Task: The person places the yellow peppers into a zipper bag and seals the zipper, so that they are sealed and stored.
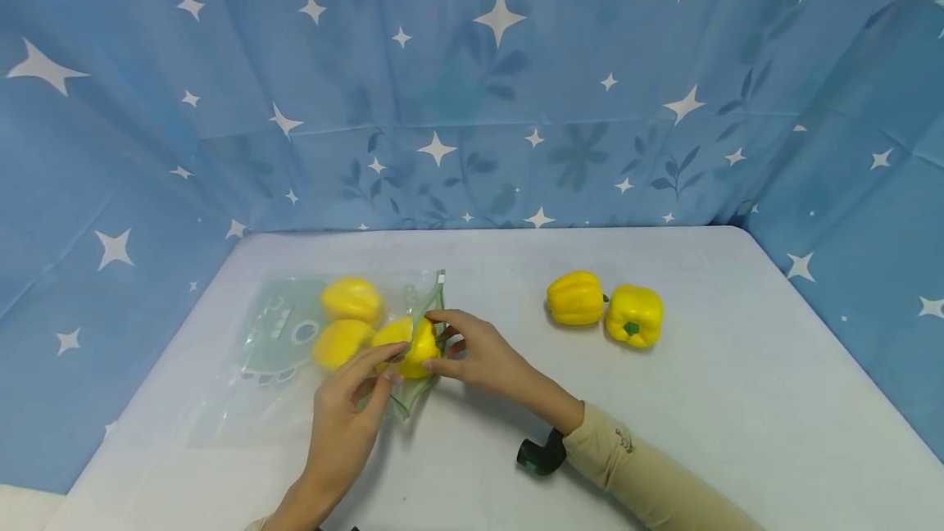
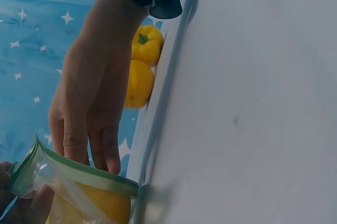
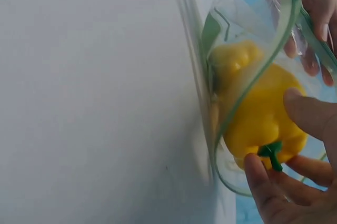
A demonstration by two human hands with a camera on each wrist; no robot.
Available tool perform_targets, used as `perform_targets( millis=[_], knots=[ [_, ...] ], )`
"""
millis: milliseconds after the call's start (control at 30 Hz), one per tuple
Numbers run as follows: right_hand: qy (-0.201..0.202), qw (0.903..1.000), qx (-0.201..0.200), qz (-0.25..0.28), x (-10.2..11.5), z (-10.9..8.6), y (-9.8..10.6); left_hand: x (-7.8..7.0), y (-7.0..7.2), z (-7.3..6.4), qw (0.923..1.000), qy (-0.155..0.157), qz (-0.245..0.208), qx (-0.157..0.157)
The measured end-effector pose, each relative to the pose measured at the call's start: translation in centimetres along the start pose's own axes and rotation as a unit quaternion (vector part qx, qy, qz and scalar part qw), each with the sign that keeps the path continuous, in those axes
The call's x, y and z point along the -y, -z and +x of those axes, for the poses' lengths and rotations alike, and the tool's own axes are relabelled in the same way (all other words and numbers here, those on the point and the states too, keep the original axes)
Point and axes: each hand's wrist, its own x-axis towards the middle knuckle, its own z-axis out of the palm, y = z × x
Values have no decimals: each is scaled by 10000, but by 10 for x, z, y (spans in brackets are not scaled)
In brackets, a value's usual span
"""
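One yellow bell pepper (image 3: 263,113) lies stem-outward in the zip bag's mouth (image 3: 287,24); we see the right hand (image 1: 479,351) grip that end in curled fingers, the left hand (image 1: 348,410) pinch the rim.

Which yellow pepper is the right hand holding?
The pepper at the mouth of the bag, gripped by the right hand near its green stem. The left loose pepper and right loose pepper lie outside; others are deeper inside.
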Motion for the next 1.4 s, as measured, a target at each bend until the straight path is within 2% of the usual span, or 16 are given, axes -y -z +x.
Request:
perform_targets(
  millis=[133, 300, 867, 1200, 1400],
  knots=[
    [-106, 9997, -188, 124, 1, 0, -4, 0, -2, 0, 9998, -200, -1, -89],
    [-184, 9993, -309, 122, 2, 0, -8, -2, -3, -1, 9996, -270, -9, -89],
    [-365, 9989, -245, 155, -1, 2, -11, -3, -6, -3, 9999, -82, -88, -24],
    [-541, 9963, -217, 636, 2, 0, -16, -4, -6, -4, 9998, -197, -30, -32],
    [-452, 9933, -158, 1048, 2, 0, -18, -3, -6, -4, 9998, -217, 5, -27]
  ],
)
